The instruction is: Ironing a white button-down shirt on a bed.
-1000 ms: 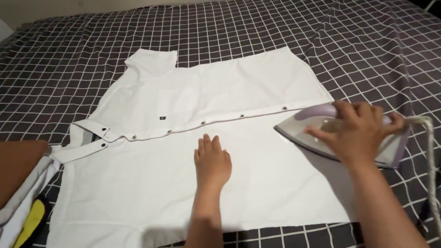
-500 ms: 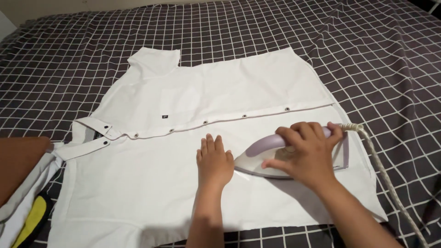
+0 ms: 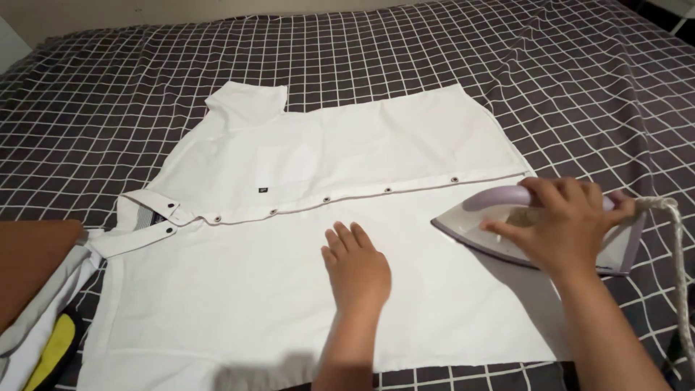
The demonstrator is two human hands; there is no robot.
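**Now: ironing a white shirt on a bed**

Flat on the checked bedspread (image 3: 550,80) lies a white shirt (image 3: 239,289), buttoned, its collar toward the left. The left hand (image 3: 356,270) rests palm down on the lower front panel, fingers spread and holding nothing. The right hand (image 3: 561,223) has its grip closed around the handle of a white and lilac iron (image 3: 463,223), which sits on the shirt's right edge, tip pointing left. A braided cord (image 3: 677,239) trails from the iron's rear. Folded clothes (image 3: 36,289) sit at the left edge.
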